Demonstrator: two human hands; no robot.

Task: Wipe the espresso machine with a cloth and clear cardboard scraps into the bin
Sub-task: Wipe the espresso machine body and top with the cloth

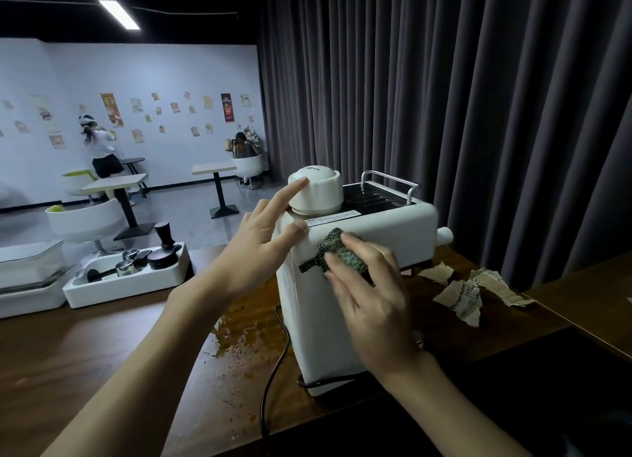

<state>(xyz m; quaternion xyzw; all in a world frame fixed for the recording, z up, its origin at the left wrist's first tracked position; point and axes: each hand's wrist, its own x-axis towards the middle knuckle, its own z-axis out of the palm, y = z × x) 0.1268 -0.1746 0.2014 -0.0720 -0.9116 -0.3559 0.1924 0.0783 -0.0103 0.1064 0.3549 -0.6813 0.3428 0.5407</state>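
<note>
Currently the cloth (337,251), dark green mesh bunched into a wad, sits on the near side panel of the espresso machine (393,227), high up by its top edge; right hand (371,299) holds it there, fingers (333,261) bent close together over the wad and clamped on it, pressing it to the panel; a loose tail of mesh sticks out toward frame left. Machine is white, centre of frame, upright on the wooden table (85,354); domed white cap (316,191) on top, chrome rail (393,179) behind it, stubby knob (444,239) on the frame-right side. Left hand (260,244) rests on the body; fingers straight and spread apart, index tip touching the cap, thumb on the machine's top edge; gripping nothing. Black power cord (273,364) runs from the machine's base toward the lower edge of frame; worn patch (239,337) of flaked finish beside it. Cardboard scraps (475,294), torn, lie on the table at frame right, near the machine; contact with it, cannot tell. Frame left: white tray (102,292) holding a black tamper (166,244) and small metal cups (124,267); clear-lidded box (30,261) at the far left edge. Dark grey curtain (444,80) fills the upper right; upper left, one person standing (101,149) at a wall with posters, another seated (242,147), café tables (114,183), ceiling light (119,14) on.
</note>
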